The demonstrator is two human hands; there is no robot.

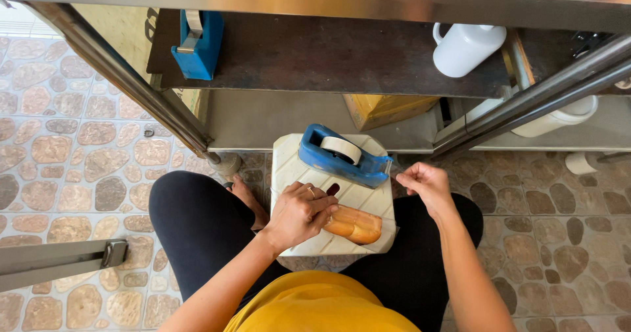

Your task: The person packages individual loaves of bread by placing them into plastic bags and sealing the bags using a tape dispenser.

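Observation:
I sit over a white plastic stool (289, 167) set between my knees. On it lies a bread roll in clear wrap (355, 224), and my left hand (299, 213) grips its left end. A blue tape dispenser (342, 154) with a white roll stands at the stool's far edge. My right hand (427, 184) is just right of the dispenser, fingers pinched on a strip of clear tape pulled from it.
A metal table frame (131, 85) rises in front, with a second blue tape dispenser (197, 43) and a white jug (463, 48) on its dark shelf. A yellow box (384, 108) and a white container (565, 116) sit lower. Pebble-pattern floor tiles (72, 154) surround me.

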